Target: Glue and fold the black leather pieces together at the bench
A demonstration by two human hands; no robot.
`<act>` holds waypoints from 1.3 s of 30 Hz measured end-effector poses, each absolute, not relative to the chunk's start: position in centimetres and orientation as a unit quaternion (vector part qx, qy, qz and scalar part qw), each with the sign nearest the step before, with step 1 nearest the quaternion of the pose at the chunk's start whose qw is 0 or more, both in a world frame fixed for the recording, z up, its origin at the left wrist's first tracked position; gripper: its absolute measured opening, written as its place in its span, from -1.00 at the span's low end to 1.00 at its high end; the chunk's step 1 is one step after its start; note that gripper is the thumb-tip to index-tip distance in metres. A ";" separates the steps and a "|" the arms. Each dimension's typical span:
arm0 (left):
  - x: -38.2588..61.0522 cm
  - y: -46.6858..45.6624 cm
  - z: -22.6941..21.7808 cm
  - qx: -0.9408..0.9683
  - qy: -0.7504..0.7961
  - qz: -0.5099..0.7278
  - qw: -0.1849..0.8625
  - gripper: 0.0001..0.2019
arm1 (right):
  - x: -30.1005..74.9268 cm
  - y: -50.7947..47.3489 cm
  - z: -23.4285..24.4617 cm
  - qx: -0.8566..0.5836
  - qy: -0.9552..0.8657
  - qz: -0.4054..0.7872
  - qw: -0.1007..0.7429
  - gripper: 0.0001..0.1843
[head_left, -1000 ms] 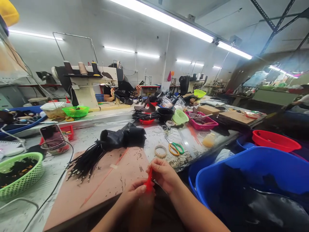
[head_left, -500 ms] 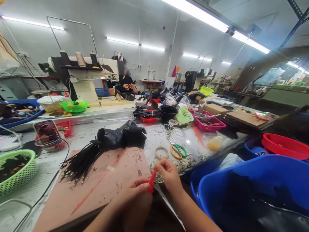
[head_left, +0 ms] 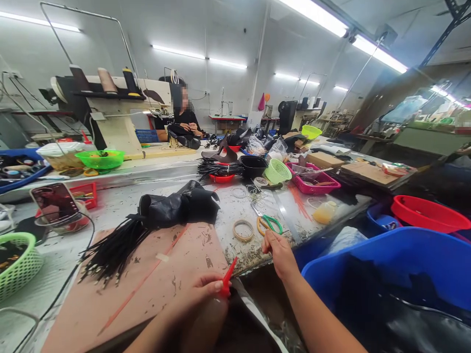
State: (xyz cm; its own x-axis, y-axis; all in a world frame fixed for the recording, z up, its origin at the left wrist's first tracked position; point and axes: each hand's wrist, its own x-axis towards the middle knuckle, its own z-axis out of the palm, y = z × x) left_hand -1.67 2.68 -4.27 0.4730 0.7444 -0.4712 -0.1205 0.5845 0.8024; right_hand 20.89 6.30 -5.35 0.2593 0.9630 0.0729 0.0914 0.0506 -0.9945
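Red-nozzled translucent plastic bottle (head_left: 208,324): left hand (head_left: 198,295) grips it, nozzle tilted far-right. Right hand (head_left: 281,252), grip unclear, sits just near of green-and-orange-handled scissors (head_left: 267,223).

Bright, even light falls from ceiling fluorescent tubes (head_left: 312,12) (slightly glaring). Edges bow with wide-angle distortion; the bottom foreground blurs.

No lettering, brand or number can be read anywhere. The red-nozzled bottle (head_left: 225,278) gripped in the left hand (head_left: 200,294) shows no legible label. The phone (head_left: 55,203) on the desk (head_left: 228,212) shows only a blurred picture, and any marks on the sewing machine (head_left: 110,115) are too small to tell.
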 end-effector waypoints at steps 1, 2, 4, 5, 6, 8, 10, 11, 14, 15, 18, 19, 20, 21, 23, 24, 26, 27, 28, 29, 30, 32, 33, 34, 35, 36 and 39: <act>-1.7 2.7 -4.2 0.352 0.431 0.279 0.783 -0.62 | 21.3 5.8 -5.6 -0.584 -0.494 0.386 0.516 -0.44; -1.8 2.7 -4.1 0.348 0.426 0.276 0.788 -0.62 | 21.6 5.2 -6.0 -0.603 -0.521 0.378 0.472 -0.45; -1.8 2.7 -4.2 0.349 0.412 0.272 0.796 -0.63 | 22.2 3.9 -6.8 -0.639 -0.565 0.355 0.383 -0.61; -1.9 2.7 -4.3 0.348 0.407 0.272 0.799 -0.64 | 22.5 3.3 -7.3 -0.656 -0.581 0.341 0.341 -0.77; -1.9 2.7 -4.5 0.345 0.405 0.275 0.801 -0.65 | 22.9 2.7 -7.8 -0.672 -0.593 0.326 0.302 -0.95; -2.0 2.9 -4.8 0.335 0.402 0.286 0.803 -0.66 | 23.5 1.8 -8.8 -0.704 -0.603 0.294 0.232 -0.89; -2.1 3.0 -5.1 0.332 0.399 0.301 0.800 -0.66 | 23.8 1.3 -9.5 -0.727 -0.606 0.267 0.180 -0.89; -2.2 3.1 -5.2 0.335 0.398 0.310 0.796 -0.66 | 24.0 1.1 -9.7 -0.732 -0.609 0.257 0.164 -0.81; -2.1 3.3 -5.2 0.343 0.400 0.340 0.779 -0.65 | 24.2 1.0 -9.8 -0.722 -0.627 0.245 0.161 -0.75; -2.1 3.3 -5.0 0.341 0.403 0.351 0.773 -0.64 | 24.3 1.0 -9.8 -0.718 -0.630 0.245 0.166 -0.69; -1.9 3.2 -4.4 0.331 0.415 0.379 0.758 -0.63 | 24.5 1.0 -9.6 -0.732 -0.613 0.239 0.179 -0.80; -1.8 3.2 -4.1 0.328 0.419 0.386 0.754 -0.62 | 24.6 1.0 -9.6 -0.740 -0.602 0.237 0.186 -0.72; -1.7 3.1 -3.9 0.326 0.422 0.390 0.750 -0.62 | 24.6 0.9 -9.5 -0.744 -0.594 0.234 0.198 -0.67; -1.7 3.1 -3.7 0.323 0.425 0.396 0.747 -0.61 | 24.5 0.9 -9.5 -0.741 -0.594 0.231 0.211 -0.70; -1.6 3.1 -3.4 0.312 0.432 0.410 0.740 -0.60 | 24.1 0.8 -9.5 -0.713 -0.589 0.265 0.274 -0.82; -1.6 3.1 -3.4 0.306 0.437 0.416 0.736 -0.60 | 23.7 0.8 -9.6 -0.694 -0.578 0.294 0.313 -0.79; -1.5 3.1 -3.5 0.298 0.442 0.428 0.730 -0.60 | 23.0 0.8 -9.9 -0.661 -0.539 0.354 0.382 -0.87; -1.5 3.1 -3.5 0.297 0.441 0.433 0.728 -0.60 | 22.7 0.9 -10.1 -0.652 -0.516 0.378 0.406 -0.79; -1.5 3.1 -3.6 0.298 0.440 0.439 0.725 -0.60 | 22.4 1.0 -10.3 -0.648 -0.497 0.394 0.421 -0.67; -1.6 3.1 -3.6 0.300 0.441 0.446 0.719 -0.61 | 22.2 1.1 -10.4 -0.649 -0.489 0.398 0.426 -0.60; -1.6 3.1 -3.6 0.304 0.445 0.452 0.710 -0.61 | 22.1 1.2 -10.5 -0.641 -0.469 0.416 0.443 -0.58; -1.6 3.2 -3.5 0.314 0.464 0.456 0.691 -0.62 | 22.0 1.4 -10.4 -0.609 -0.407 0.477 0.485 -0.49; -1.7 3.2 -3.5 0.319 0.475 0.452 0.685 -0.62 | 22.1 1.5 -10.2 -0.590 -0.372 0.510 0.504 -0.40; -1.7 3.2 -3.5 0.323 0.485 0.445 0.680 -0.62 | 22.2 1.5 -10.1 -0.572 -0.340 0.539 0.517 -0.33; -1.6 3.2 -3.5 0.327 0.490 0.438 0.679 -0.62 | 22.3 1.5 -10.0 -0.559 -0.314 0.560 0.525 -0.30; -1.6 3.3 -3.5 0.332 0.491 0.433 0.679 -0.62 | 22.4 1.5 -10.0 -0.554 -0.299 0.571 0.528 -0.28; -1.6 3.4 -3.9 0.350 0.481 0.432 0.678 -0.64 | 22.7 1.6 -10.6 -0.570 -0.280 0.567 0.524 -0.33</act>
